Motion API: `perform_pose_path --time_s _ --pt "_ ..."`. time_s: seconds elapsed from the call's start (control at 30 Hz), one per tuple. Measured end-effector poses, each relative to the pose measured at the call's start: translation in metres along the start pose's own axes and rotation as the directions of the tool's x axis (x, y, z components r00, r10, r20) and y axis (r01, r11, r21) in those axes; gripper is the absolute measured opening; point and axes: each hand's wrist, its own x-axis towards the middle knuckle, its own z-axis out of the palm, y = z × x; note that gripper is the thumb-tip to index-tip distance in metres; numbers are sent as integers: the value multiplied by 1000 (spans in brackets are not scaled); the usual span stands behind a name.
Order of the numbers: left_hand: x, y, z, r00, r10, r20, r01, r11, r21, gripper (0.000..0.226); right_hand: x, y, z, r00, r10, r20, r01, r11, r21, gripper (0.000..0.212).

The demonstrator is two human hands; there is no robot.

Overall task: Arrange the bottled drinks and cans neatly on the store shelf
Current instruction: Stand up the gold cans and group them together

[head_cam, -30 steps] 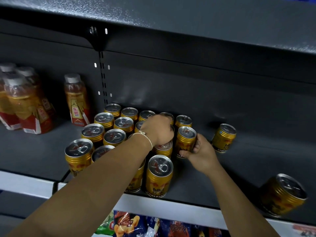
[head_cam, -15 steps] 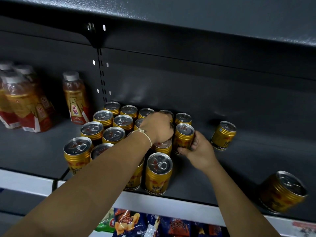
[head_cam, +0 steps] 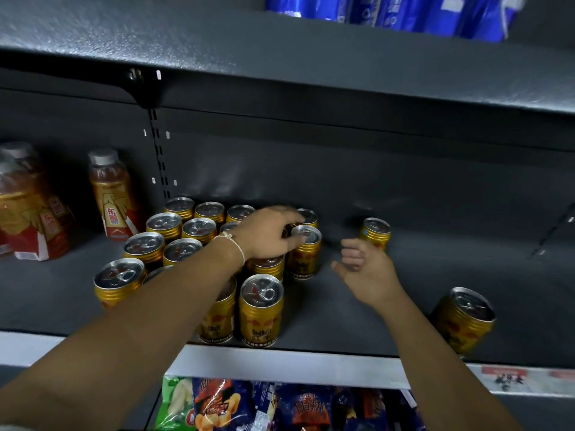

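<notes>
Here the dark, speckled metal shelf [head_cam: 389,290] carries a block of ribbed gold cans [head_cam: 186,244] left of centre. The left hand [head_cam: 267,234] lies over them, fingers touching one can [head_cam: 305,250]. The right hand [head_cam: 367,269] hovers beside, fingers loosely curled, empty.

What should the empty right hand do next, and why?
Probably reach for the lone gold can just beyond the right hand and bring it to the can cluster; it stands apart, and that hand holds nothing.
</notes>
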Motion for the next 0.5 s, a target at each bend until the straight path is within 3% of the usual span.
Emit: perform_pose_path --time_s 0.1,0.23,0.37,0.5 --pt "4 7 -1 996 70 56 -74 994 79 54 -11 0 -2 1000 -29 4 29 1000 8 42" --pt "12 16 -5 992 59 115 -84 971 223 48 -22 2 -7 998 -36 -57 36 999 1 38" --pt "14 23 -3 989 10 148 -48 966 253 42 -32 -1 -10 997 -12 -76 14 999 31 37" --pt "13 26 -1 996 6 89 -27 972 235 36 -41 -1 -13 998 -9 -67 9 1000 6 37"
